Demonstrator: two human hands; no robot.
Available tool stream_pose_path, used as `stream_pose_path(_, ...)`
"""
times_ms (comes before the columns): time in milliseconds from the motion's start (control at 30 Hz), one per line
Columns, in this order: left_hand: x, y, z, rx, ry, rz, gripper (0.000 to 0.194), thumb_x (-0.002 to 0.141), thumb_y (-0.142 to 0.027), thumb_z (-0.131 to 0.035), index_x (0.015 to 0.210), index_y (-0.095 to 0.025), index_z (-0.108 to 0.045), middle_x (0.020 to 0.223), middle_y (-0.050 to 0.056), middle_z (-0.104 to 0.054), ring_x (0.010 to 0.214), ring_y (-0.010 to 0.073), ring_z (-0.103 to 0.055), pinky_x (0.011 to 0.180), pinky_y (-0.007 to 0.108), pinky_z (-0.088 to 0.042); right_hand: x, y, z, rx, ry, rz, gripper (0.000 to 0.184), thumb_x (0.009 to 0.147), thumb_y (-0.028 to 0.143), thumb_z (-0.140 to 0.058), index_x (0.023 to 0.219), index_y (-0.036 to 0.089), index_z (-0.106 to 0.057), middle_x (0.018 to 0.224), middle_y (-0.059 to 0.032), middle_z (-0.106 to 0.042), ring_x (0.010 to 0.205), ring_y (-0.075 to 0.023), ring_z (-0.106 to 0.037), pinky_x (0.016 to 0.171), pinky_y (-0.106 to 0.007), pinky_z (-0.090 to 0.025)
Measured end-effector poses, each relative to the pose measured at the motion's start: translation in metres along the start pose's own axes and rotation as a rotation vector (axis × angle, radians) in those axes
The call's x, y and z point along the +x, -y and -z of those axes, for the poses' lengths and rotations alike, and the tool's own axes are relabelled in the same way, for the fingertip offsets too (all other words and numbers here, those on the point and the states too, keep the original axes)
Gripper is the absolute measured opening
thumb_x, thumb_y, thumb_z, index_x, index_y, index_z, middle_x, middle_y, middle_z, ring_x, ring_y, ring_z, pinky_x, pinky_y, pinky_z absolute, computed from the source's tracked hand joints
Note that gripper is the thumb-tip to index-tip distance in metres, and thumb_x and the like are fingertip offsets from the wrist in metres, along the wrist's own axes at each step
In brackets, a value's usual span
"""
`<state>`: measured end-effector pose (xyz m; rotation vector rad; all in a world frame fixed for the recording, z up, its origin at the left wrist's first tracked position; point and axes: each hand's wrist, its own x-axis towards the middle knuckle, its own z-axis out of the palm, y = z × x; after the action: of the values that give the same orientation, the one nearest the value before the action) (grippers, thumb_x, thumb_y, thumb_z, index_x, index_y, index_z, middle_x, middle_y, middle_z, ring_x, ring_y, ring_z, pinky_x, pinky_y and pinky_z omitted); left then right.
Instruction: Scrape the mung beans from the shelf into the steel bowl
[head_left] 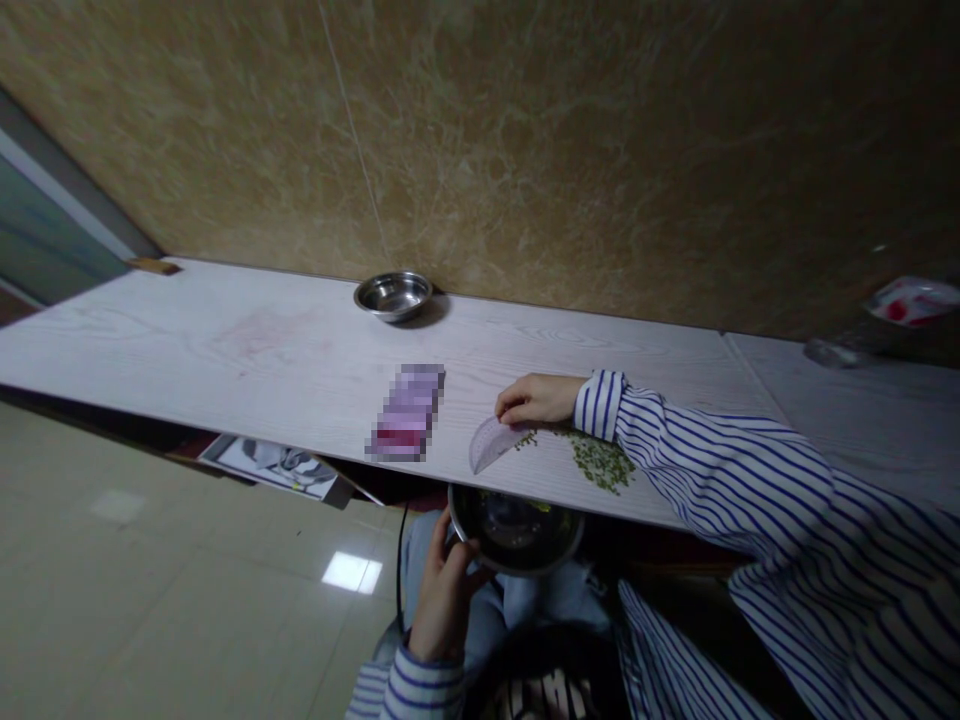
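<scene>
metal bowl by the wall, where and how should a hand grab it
Take the metal bowl probably by its near rim, from the front, pinching over the edge: it stands upright and open, and the wall crowds its far side.

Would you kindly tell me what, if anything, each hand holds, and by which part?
The left hand holds the nearer bowl by its left rim; the right hand holds the translucent protractor by its upper edge.
</scene>
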<state>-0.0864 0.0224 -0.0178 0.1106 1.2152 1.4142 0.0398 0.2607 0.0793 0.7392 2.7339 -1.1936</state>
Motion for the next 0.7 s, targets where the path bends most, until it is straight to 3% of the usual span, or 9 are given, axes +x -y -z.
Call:
stream_pose_path(133, -0.002, 0.001, -0.002, -0.009, 0.003, 0.003, 0.059, 0.066, -0.022, -0.069, 0.123, -0.021, -0.054, 0.116, 0.01, -0.062, 0.092, 0.0211, -0.059, 0.073, 0.037, -0.054, -0.013, 0.005, 0.0, 0.04, -0.048, -0.034, 0.019, 0.084, 0.024, -0.054, 0.09, 0.014, -0.069, 0.077, -0.0032, -0.071, 0.07, -0.013, -0.062, 0.067, -0.023, -0.047)
stream_pose_path(333, -0.001, 0.001, 0.0, 0.023, 0.031, -0.008, 0.063, 0.066, -0.023, -0.067, 0.127, -0.022, -0.052, 0.117, 0.009, -0.061, 0.09, 0.0205, -0.06, 0.071, 0.036, -0.054, -0.042, -0.002, 0.005, -0.087, -0.301, -0.132, 0.02, 0.085, 0.026, -0.053, 0.09, 0.015, -0.069, 0.081, -0.0051, -0.073, 0.073, -0.0151, -0.063, 0.07, -0.026, -0.045)
stream_pose_path(500, 0.002, 0.001, -0.001, 0.02, 0.012, 0.003, 0.065, 0.063, -0.023, -0.068, 0.127, -0.022, -0.053, 0.113, 0.009, -0.063, 0.089, 0.0204, -0.061, 0.072, 0.035, -0.054, -0.056, -0.011, 0.0, -0.098, -0.359, -0.217, 0.02, 0.086, 0.025, -0.052, 0.088, 0.015, -0.069, 0.08, -0.0058, -0.073, 0.073, -0.0156, -0.063, 0.069, -0.027, -0.045)
stream_pose_path(700, 0.0, 0.002, -0.002, 0.031, 0.017, -0.01, 0.06, 0.065, -0.024, -0.068, 0.123, -0.023, -0.056, 0.109, 0.007, -0.064, 0.086, 0.0192, -0.06, 0.072, 0.035, -0.054, -0.053, -0.01, -0.006, -0.083, -0.387, -0.273, 0.019, 0.085, 0.024, -0.053, 0.089, 0.016, -0.07, 0.081, -0.0055, -0.074, 0.073, -0.0158, -0.065, 0.069, -0.027, -0.045)
